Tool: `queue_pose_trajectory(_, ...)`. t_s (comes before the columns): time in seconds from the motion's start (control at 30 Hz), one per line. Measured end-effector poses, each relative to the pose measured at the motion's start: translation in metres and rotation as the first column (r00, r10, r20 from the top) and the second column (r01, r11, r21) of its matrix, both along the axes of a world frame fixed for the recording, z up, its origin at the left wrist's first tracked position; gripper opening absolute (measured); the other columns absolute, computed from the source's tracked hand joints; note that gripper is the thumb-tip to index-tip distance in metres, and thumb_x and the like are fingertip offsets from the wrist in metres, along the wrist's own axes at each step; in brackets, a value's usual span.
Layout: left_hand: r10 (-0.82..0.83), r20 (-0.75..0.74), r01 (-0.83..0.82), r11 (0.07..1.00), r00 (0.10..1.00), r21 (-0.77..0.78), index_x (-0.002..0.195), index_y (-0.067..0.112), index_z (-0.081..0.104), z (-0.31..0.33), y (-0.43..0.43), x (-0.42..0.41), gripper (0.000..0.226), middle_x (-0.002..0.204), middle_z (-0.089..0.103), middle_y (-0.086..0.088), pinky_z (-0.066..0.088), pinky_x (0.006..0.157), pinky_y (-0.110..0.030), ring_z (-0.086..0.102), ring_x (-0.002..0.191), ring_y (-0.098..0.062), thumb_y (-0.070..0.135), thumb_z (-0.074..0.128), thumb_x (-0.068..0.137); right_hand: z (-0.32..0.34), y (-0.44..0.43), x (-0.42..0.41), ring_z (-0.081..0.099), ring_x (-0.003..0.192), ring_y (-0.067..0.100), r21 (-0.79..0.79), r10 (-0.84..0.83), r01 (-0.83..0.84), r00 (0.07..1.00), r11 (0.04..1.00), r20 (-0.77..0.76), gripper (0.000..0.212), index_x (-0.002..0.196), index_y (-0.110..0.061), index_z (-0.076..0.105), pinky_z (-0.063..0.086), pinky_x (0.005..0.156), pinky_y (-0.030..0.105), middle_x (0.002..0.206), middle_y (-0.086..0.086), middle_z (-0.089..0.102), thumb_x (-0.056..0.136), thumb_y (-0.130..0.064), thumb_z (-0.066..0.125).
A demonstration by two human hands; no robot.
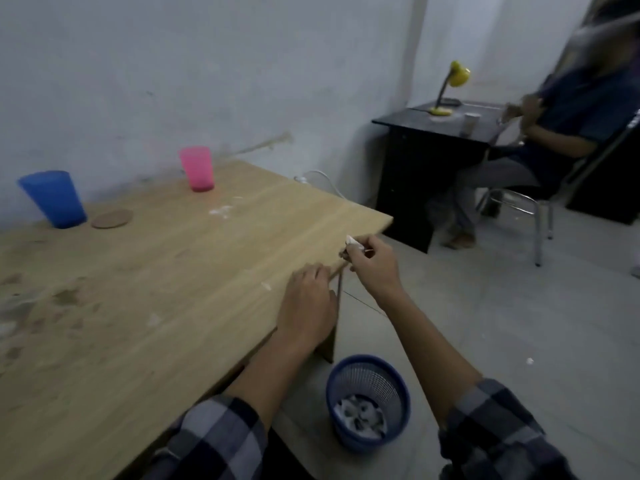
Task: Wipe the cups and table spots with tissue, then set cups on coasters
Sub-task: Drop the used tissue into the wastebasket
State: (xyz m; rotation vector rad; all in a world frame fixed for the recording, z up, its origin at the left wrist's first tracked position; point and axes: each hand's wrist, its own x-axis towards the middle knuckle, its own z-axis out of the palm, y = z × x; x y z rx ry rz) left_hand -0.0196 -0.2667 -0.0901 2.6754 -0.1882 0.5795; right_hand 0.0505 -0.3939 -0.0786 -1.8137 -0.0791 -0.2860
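Blue cup [55, 199], pink cup [196, 169], tan coaster [112, 218]; white tissue [352, 242]; blue bin [368, 403]; yellow lamp [450, 88]; plaid sleeves [221, 441]

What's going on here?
Right hand pinches a crumpled white tissue at the edge of the wooden table; left hand rests on the tabletop beside it. White smears dot the table. Blue plastic cup stands beside the round brown coaster, not on it; pink plastic cup farther back. Blue mesh bin on the floor holds used tissue.

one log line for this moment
right hand pinches white tissue wad at wooden table edge | left hand rests on edge | blue plastic cup, pink plastic cup off round cork coaster
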Motion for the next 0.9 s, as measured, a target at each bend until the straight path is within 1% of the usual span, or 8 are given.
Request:
queue_pose_trajectory(0.1,0.017,-0.022,-0.014,0.991,1.0,0.13,0.143,0.01,0.038,-0.009,-0.012,0.0,0.051,0.146,0.044,-0.007,0.026,0.117,-0.037,0.037,0.136,-0.021,0.022,0.047,0.094,-0.021,-0.025,-0.018,0.064,0.076,0.021,0.003,-0.123,0.123,0.992,0.992,0.008,0.013,0.086,-0.018,0.065,0.055,0.065,0.034,0.083,0.005,0.068,0.092,-0.028,0.058)
queue_pose_trajectory(0.17,0.007,-0.021,-0.003,0.979,1.0,0.206,0.146,0.009,0.032,-0.013,-0.013,-0.001,0.055,0.15,0.039,-0.008,0.024,0.118,-0.039,0.032,0.14,-0.022,0.023,0.045,0.095,-0.04,-0.036,-0.026,0.06,0.072,0.015,-0.025,-0.154,0.153,0.988,0.988,-0.031,0.011,0.09,-0.016,0.065,0.048,0.057,0.019,0.084,0.004,0.066,0.093,-0.025,0.058)
queue_pose_trajectory(0.23,-0.02,-0.013,0.023,0.963,1.0,0.269,0.147,0.007,0.03,-0.013,-0.011,-0.001,0.057,0.151,0.038,-0.009,0.026,0.118,-0.039,0.032,0.14,-0.024,0.023,0.045,0.094,-0.065,-0.042,-0.03,0.06,0.075,0.012,-0.092,-0.195,0.187,0.977,0.978,-0.085,0.01,0.095,-0.015,0.067,0.043,0.057,0.015,0.086,0.001,0.067,0.091,-0.021,0.059)
queue_pose_trajectory(0.43,-0.028,-0.003,0.027,0.959,1.0,0.283,0.144,0.005,0.034,-0.015,-0.01,-0.006,0.057,0.148,0.041,-0.011,0.029,0.116,-0.039,0.036,0.137,-0.025,0.021,0.048,0.092,-0.136,-0.051,-0.042,0.062,0.094,0.016,-0.389,-0.282,0.178,0.932,0.904,-0.229,0.027,0.109,-0.015,0.068,0.051,0.078,0.027,0.107,0.005,0.067,0.084,-0.023,0.065)
queue_pose_trajectory(0.57,-0.036,-0.007,0.036,0.952,0.999,0.304,0.145,0.005,0.032,-0.019,-0.009,-0.006,0.057,0.149,0.04,-0.012,0.03,0.116,-0.039,0.035,0.139,-0.025,0.023,0.047,0.093,-0.152,-0.048,-0.051,0.06,0.102,0.018,-0.467,-0.351,0.199,0.899,0.862,-0.264,0.034,0.117,-0.018,0.065,0.052,0.084,0.032,0.118,0.002,0.059,0.086,-0.032,0.068)
queue_pose_trajectory(0.73,-0.05,0.015,0.044,0.965,0.999,0.258,0.144,0.005,0.035,-0.02,-0.008,-0.006,0.056,0.147,0.043,-0.012,0.032,0.115,-0.039,0.038,0.137,-0.025,0.022,0.049,0.092,-0.125,-0.036,-0.048,0.065,0.09,0.011,-0.333,-0.367,0.325,0.927,0.885,-0.073,0.019,0.107,-0.018,0.072,0.047,0.074,0.018,0.1,-0.003,0.072,0.095,-0.024,0.059)
queue_pose_trajectory(0.83,-0.058,0.046,0.052,0.99,0.997,0.129,0.138,0.006,0.045,-0.019,-0.009,-0.004,0.048,0.139,0.051,-0.011,0.038,0.11,-0.036,0.046,0.129,-0.024,0.019,0.049,0.093,-0.092,-0.027,-0.043,0.064,0.079,0.007,-0.206,-0.36,0.36,0.932,0.91,0.04,0.02,0.106,-0.014,0.07,0.043,0.066,0.01,0.089,-0.003,0.07,0.097,-0.024,0.056)
queue_pose_trajectory(0.9,-0.046,0.057,0.047,0.999,0.997,-0.017,0.127,0.008,0.056,-0.014,-0.01,-0.002,0.036,0.124,0.061,-0.008,0.046,0.098,-0.032,0.054,0.114,-0.021,0.017,0.048,0.093,-0.068,-0.017,-0.04,0.062,0.073,0.002,-0.125,-0.342,0.358,0.931,0.925,0.127,0.02,0.104,-0.013,0.07,0.044,0.061,0.007,0.082,-0.003,0.068,0.098,-0.025,0.054)
